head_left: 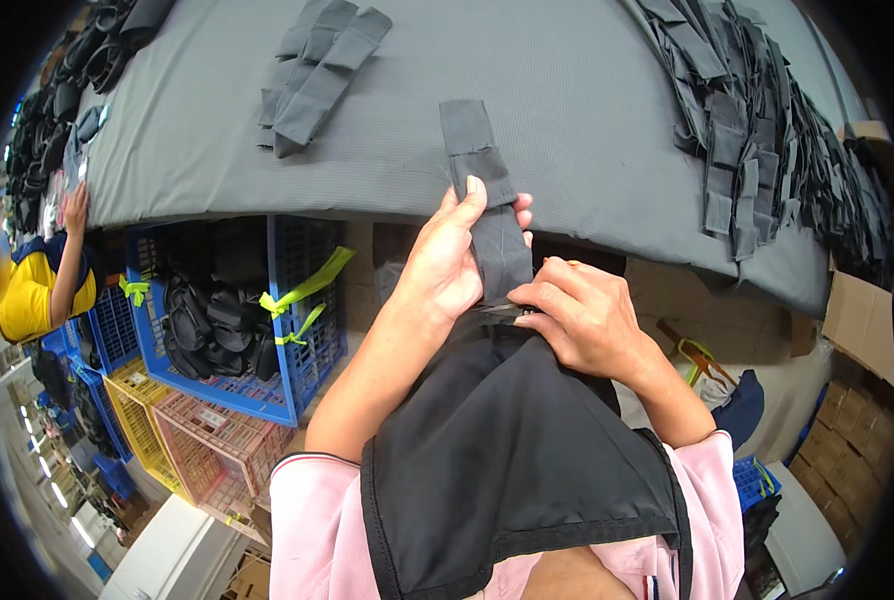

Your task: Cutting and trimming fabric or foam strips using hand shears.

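My left hand is closed around a dark grey fabric strip, thumb across its front. The strip's upper part sticks out over the table edge, and its lower end hangs down by my apron. Fingers of my right hand are pinched together at that lower end. A thin greyish piece shows beside its thumb and index finger, too small to name. On the table, a little pile of similar grey strips lies to the left.
Long heaps of dark strips cover the table's right side. Under its edge stands a blue crate of black items, with pink and yellow crates nearby. Far left, a person in yellow reaches toward black goods. Cardboard boxes stand right.
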Tool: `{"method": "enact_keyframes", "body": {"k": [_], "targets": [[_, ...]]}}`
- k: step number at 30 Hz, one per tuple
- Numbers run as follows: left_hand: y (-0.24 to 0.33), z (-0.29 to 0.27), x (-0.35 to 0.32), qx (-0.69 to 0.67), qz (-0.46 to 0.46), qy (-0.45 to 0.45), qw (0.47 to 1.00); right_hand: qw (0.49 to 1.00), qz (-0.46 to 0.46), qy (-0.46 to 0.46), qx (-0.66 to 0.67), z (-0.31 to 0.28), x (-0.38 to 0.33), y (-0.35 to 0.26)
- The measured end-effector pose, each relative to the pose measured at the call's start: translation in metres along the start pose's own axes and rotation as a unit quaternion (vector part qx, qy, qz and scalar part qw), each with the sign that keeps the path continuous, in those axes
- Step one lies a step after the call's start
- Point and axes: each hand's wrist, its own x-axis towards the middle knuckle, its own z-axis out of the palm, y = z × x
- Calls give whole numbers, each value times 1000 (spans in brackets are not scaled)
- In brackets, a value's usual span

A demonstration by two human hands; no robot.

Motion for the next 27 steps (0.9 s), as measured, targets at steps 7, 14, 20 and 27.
{"method": "enact_keyframes", "body": {"k": [7, 14, 20, 27], "targets": [[-3, 0, 2, -14, -21, -6, 1000, 999, -32, 19, -34, 2, -8, 2], [3, 2, 1, -27, -19, -11, 999, 998, 11, 68, 13, -2, -15, 3], [4, 11, -10, 30, 4, -32, 999, 995, 13, 84, 52, -3, -18, 6], [5, 13, -11, 47, 6, -41, 998, 976, 178, 29, 123, -9, 7, -2]]}}
